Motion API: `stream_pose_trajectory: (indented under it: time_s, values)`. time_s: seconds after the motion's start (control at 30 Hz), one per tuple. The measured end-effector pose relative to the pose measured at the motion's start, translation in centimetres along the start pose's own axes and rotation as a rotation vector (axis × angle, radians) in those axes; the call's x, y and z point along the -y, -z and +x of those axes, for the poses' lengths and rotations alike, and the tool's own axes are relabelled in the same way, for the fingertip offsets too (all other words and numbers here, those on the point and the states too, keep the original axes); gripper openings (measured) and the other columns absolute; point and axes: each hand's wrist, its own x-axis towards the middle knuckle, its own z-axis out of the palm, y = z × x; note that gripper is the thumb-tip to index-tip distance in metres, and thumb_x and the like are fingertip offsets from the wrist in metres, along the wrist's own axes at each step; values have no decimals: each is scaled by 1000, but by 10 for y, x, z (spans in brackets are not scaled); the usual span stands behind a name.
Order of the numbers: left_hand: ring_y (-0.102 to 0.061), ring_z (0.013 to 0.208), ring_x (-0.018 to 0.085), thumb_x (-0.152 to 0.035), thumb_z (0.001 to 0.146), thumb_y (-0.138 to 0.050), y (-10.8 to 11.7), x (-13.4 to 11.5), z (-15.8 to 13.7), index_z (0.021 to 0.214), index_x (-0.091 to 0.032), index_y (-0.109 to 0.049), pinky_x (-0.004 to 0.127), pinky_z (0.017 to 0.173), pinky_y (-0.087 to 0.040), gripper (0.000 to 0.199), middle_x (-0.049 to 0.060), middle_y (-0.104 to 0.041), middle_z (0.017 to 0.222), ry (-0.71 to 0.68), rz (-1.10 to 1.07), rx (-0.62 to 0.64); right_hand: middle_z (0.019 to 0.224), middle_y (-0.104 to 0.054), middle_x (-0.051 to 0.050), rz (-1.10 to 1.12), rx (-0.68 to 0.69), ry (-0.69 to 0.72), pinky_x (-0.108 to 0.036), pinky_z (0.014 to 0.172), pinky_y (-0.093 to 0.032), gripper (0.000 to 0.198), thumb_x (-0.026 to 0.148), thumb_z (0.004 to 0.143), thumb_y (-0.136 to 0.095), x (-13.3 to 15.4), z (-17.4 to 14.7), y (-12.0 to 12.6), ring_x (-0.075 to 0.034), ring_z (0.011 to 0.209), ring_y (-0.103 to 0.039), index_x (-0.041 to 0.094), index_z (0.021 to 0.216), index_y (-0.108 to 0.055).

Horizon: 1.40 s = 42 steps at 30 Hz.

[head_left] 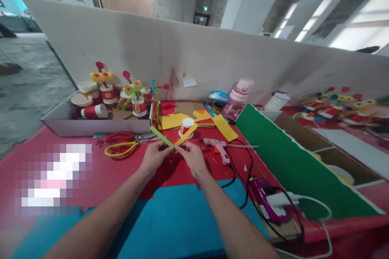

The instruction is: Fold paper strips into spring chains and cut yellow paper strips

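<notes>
Two narrow paper strips, one green (161, 135) and one yellow (187, 134), meet end to end in a V shape. My left hand (156, 156) pinches the joined end on the green side. My right hand (192, 157) has its fingers closed on the yellow strip at that same end. Just behind the strips stands a small red and white paper cup (186, 126). A pink glue gun (219, 147) lies to the right of my right hand. Scissors with yellow handles (121, 149) and a red-handled pair (117, 138) rest left of my left hand.
A shallow white box (103, 127) at the back left holds several paper-cup figures. Coloured paper sheets (174, 120) lie behind the cup. At the right are a green-sided divided box (282, 162), a purple power unit (267, 198) and loose cables. A pale partition (146, 48) closes the back.
</notes>
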Motion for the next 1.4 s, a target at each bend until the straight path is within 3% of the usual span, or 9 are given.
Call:
stream_pose_trajectory:
  time_s: [0.2,0.43,0.63,0.83,1.0,1.2,1.4]
  values:
    - [-55,59,12,-33,66,-75,-2,2,0,76,-14,-66,24,59,-43,24,1,-64,66,18,-75,-7,70,-71,-4,-135,-82,38,-26,59,-47,24,39,72,-69,-1,-1,-1,-17,64,-62,15,76,-70]
    - [-55,57,13,-36,65,-75,1,1,2,67,-14,-65,25,57,-43,23,0,-62,60,-19,13,-31,88,-74,-6,-123,42,76,-31,74,-52,27,39,76,-66,-3,-2,2,-22,82,-67,17,91,-71]
    - [-57,66,15,-32,70,-71,2,5,2,79,-15,-68,26,63,-44,19,2,-66,72,-73,69,20,83,-74,-7,-249,-12,89,-32,69,-52,26,38,76,-66,-1,-2,5,-22,74,-67,16,87,-72]
    - [-55,62,12,-30,64,-74,1,3,2,72,-15,-65,25,62,-43,20,1,-63,68,-13,-58,-3,81,-74,-8,-112,-37,36,-31,68,-52,26,39,72,-70,-1,-2,-1,-22,74,-68,15,82,-71]
    - [-53,59,12,-31,63,-75,2,2,3,69,-15,-64,24,59,-42,20,1,-62,65,-8,-32,14,88,-75,-6,-9,-29,20,-32,73,-52,28,39,70,-71,-2,-2,-4,-22,81,-68,17,87,-72]
    - [-52,57,12,-29,63,-73,3,2,3,70,-15,-65,25,57,-40,18,0,-61,64,-15,11,42,84,-74,-6,-28,-167,69,-31,74,-50,26,38,72,-70,1,1,2,-21,78,-66,15,83,-72]
    - [-51,58,12,-28,61,-73,5,1,6,69,-14,-64,24,57,-38,18,0,-61,63,-1,68,35,78,-70,-3,22,-349,143,-28,69,-47,29,41,69,-72,15,10,28,-16,72,-61,15,83,-69]
